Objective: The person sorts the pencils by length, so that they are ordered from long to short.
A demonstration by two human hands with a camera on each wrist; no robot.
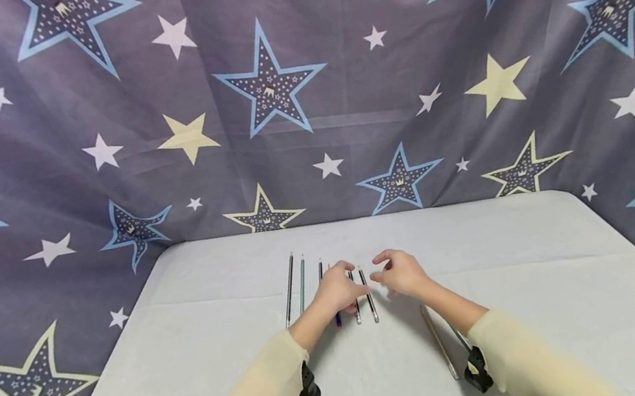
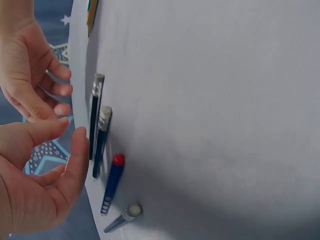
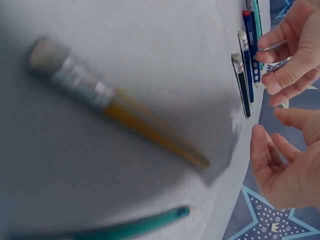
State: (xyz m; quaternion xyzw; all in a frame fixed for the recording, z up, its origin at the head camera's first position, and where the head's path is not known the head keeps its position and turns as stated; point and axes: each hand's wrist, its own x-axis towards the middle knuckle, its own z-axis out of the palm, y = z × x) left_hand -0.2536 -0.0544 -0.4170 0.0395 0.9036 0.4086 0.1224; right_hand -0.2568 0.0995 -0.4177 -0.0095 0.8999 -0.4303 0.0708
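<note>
My left hand (image 1: pixel 337 290) is over a row of pencils, fingers loosely bent and holding nothing. Facing it across a small gap, my right hand (image 1: pixel 402 274) also holds nothing, its thumb and fingers apart. Between the hands lies a dark pencil (image 1: pixel 370 300) with an eraser end. Beside it is another dark pencil (image 1: pixel 357 313), partly covered by the left hand. A blue pencil with a red end (image 2: pixel 114 182) shows in the left wrist view. Farther left lie a long black pencil (image 1: pixel 290 290) and a teal pencil (image 1: pixel 303 285). One more dark pencil (image 1: pixel 320 269) is partly hidden.
Near my right forearm lies a yellowish pencil (image 1: pixel 439 343); a teal pencil (image 3: pixel 135 227) is next to it, partly under the forearm in the head view. All rest on a white-covered table (image 1: pixel 206 361). A star-patterned cloth (image 1: pixel 339 97) hangs behind.
</note>
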